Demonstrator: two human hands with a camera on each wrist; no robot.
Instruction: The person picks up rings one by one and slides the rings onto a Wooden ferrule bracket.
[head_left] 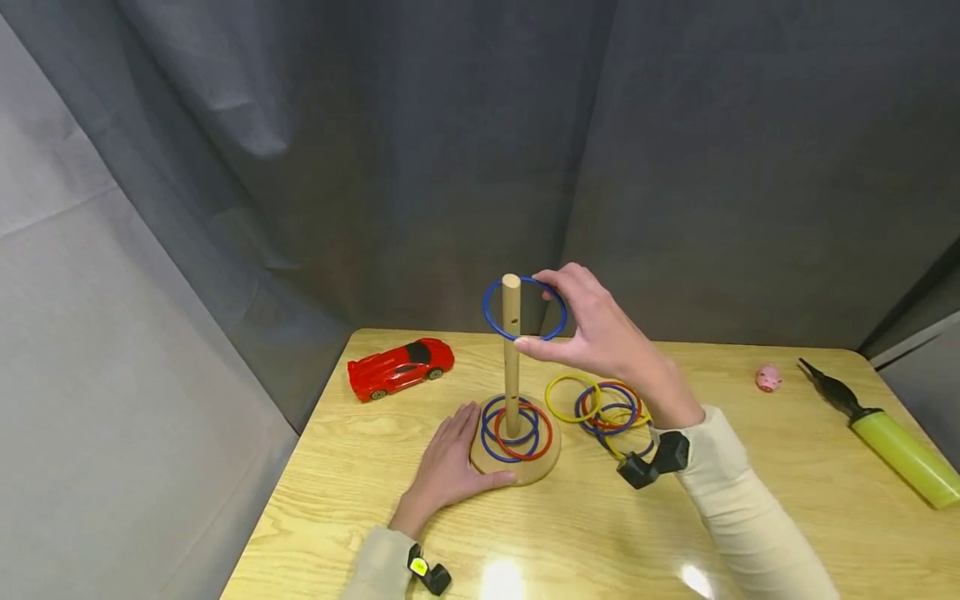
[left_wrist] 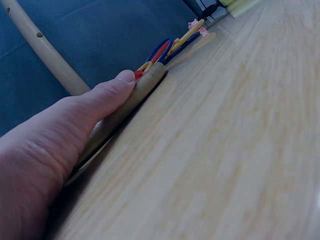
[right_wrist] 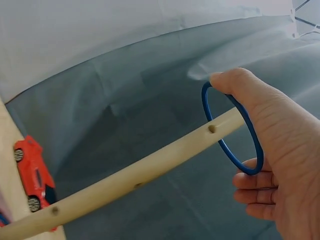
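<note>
My right hand (head_left: 588, 329) holds a thin blue ring (right_wrist: 256, 145) between thumb and fingers, gripping it at opposite sides. The ring surrounds the upper end of a wooden post (head_left: 512, 367) and lies well above the base. Drilled holes run along the post (right_wrist: 165, 159). With straight fingers and the thumb spread wide, my left hand (head_left: 453, 462) rests against the near left edge of the round wooden base (head_left: 532, 472); its thumb (left_wrist: 112, 95) lies along the rim. Blue rings (head_left: 487, 446) and a red ring (head_left: 551, 433) lie around the post's foot.
Right of the base lies a loose pile of yellow, red and blue rings (head_left: 573, 377). A red toy car (head_left: 401, 367) stands at the back left. Toward the right are a pink pig figure (head_left: 768, 378) and a green pump with a black nozzle (head_left: 903, 454). Grey curtains hang behind the table.
</note>
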